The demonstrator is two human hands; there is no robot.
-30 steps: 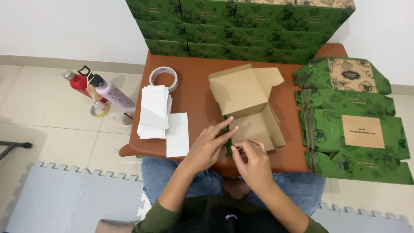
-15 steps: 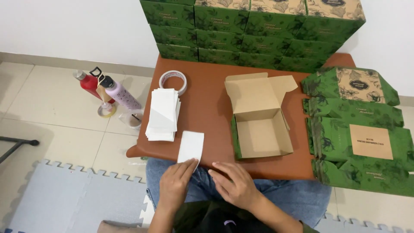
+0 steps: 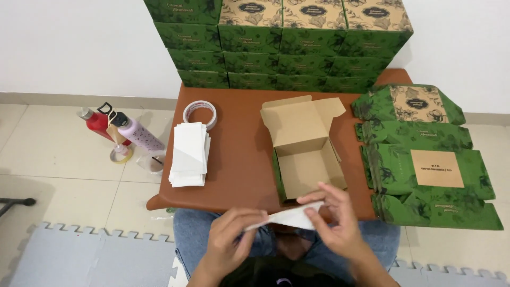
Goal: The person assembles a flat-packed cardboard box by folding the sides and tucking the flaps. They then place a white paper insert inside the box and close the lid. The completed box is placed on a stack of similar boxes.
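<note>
Both hands hold one white paper sheet [image 3: 289, 217] above my lap, just off the table's near edge. My left hand [image 3: 229, 239] pinches its left end and my right hand [image 3: 329, 219] grips its right end. Right behind the sheet an open cardboard box [image 3: 304, 150] with green outer sides sits on the brown table [image 3: 239, 159], its lid standing up and its inside empty. A stack of white paper sheets [image 3: 189, 154] lies on the table's left part.
A roll of tape [image 3: 200, 114] lies behind the paper stack. Flat green box blanks [image 3: 425, 159] are piled at the table's right. Closed green boxes [image 3: 281, 42] are stacked along the wall. Two bottles [image 3: 122, 133] and a cup stand on the floor at left.
The white sheet that lay at the table's near edge has been picked up; both hands now hold it above my lap. The view has tilted slightly.
</note>
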